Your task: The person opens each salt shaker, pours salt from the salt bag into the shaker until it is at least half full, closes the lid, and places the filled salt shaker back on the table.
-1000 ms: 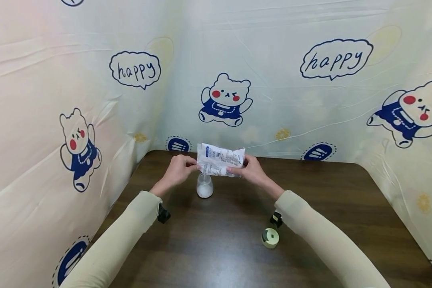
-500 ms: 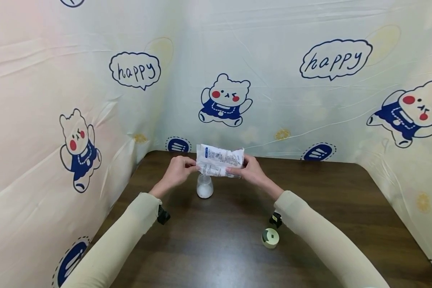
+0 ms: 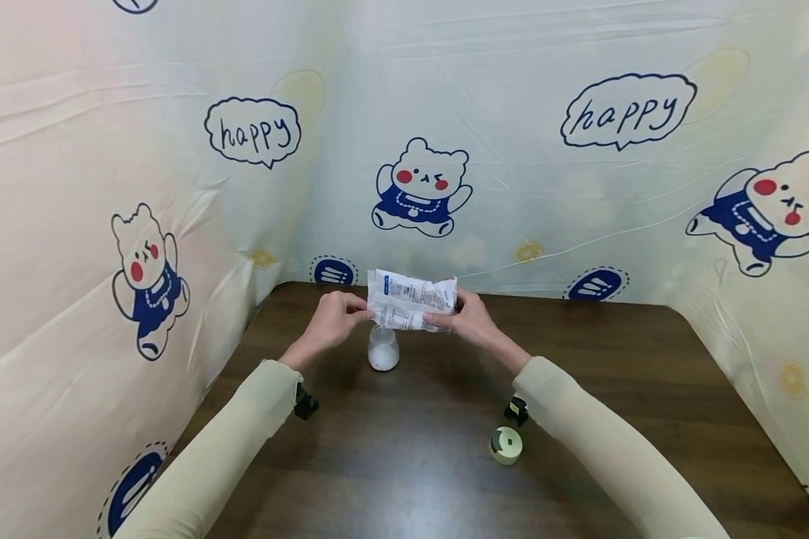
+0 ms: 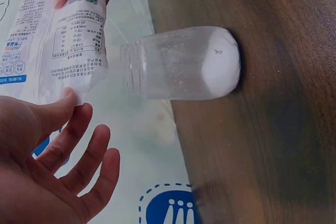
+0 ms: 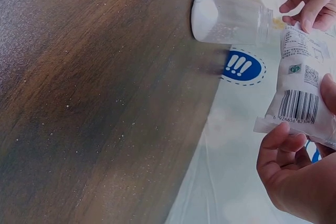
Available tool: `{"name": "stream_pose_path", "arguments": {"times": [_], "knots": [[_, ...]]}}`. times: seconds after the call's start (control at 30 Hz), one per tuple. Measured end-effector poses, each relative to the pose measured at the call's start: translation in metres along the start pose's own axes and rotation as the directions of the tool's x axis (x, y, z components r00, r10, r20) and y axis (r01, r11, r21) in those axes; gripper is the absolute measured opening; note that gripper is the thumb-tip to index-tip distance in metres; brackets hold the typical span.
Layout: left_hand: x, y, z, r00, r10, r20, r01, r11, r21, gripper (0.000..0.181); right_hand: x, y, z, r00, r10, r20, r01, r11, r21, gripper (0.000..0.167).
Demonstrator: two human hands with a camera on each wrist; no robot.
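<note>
A white printed packet [image 3: 413,301] is held tilted between both hands, its left end over the mouth of a clear jar [image 3: 383,350] that stands upright on the table. White powder [image 4: 220,64] fills the lower part of the jar. The left hand [image 3: 335,318] pinches the packet's left corner between thumb and index finger, the other fingers loosely bent in the left wrist view. Around the packet's right end, near its barcode, the right hand [image 3: 473,320] grips with thumb and fingers. Whether powder is flowing cannot be made out.
A round pale-green lid [image 3: 507,445] lies on the dark wooden table [image 3: 404,464] near the right forearm. White grains [image 5: 122,136] are scattered over the tabletop in the right wrist view. Behind and beside the table hangs a printed cloth [image 3: 512,224].
The packet's left end has shifted very slightly left and down since a second ago. Both hands keep their hold, and the jar and lid stay in place.
</note>
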State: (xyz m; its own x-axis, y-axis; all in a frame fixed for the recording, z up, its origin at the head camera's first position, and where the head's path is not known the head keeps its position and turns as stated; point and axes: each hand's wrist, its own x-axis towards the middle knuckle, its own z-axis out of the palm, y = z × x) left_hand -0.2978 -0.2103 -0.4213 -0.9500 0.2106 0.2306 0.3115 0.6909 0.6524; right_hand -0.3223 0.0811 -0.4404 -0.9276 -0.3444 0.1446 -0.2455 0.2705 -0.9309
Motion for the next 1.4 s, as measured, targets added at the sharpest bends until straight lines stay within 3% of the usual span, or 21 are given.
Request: {"name": "stream_pose_path", "arguments": {"times": [1.4], "knots": [[-0.0006, 0.0011, -0.0006, 1.0, -0.002, -0.006, 0.002, 1.0, -0.009, 0.011, -0.0013, -0.0033, -0.0011, 1.0, 0.01, 0.004, -0.01, 1.0, 0.014, 0.05]]}}
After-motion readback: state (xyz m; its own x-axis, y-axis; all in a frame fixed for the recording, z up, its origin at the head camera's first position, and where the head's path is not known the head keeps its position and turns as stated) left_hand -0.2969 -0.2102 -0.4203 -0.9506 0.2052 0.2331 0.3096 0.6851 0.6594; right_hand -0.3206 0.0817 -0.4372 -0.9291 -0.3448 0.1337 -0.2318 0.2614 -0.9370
